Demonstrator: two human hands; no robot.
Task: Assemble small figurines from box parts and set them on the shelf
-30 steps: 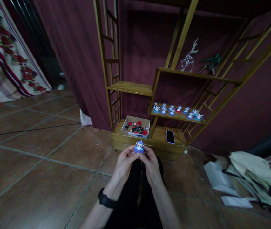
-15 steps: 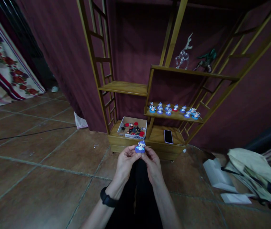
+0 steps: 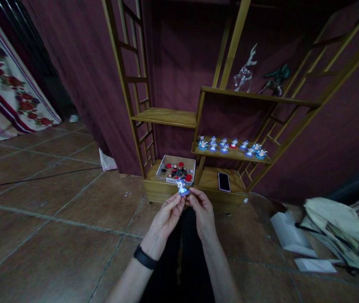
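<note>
At far left, a floral cloth [image 3: 24, 103] hangs over brown floor tiles [image 3: 81, 210], and beside it a dark red curtain [image 3: 72, 63] runs down to the wooden cabinet [image 3: 162, 189]. The left hand [image 3: 169, 210], with a black wristband [image 3: 145, 258] behind it, reaches up from the bottom edge; its thumb and fingers pinch the left side of a purple-and-white figurine [image 3: 182, 186] at the base. The figurine is up in the air between both hands, slightly tilted, seen against an open box [image 3: 188, 161] of red and black pieces. How far in front of the box it sits is hard to tell. The right hand [image 3: 203, 210] grasps the base from the right, fingertips curled.

A low pinch like this looks right: it leaves the head and body uncovered. To turn the piece well, one hand should anchor the base while the other shifts its fingertips in small steps, keeping it over the lap, because a small rounded base could slip.

Further right, similar figurines [image 3: 224, 148] stand upright in loose rows on a shelf [image 3: 234, 157], above a phone [image 3: 224, 182] lying flat. At far right, a cream bag [image 3: 331, 214] lies on the floor.
</note>
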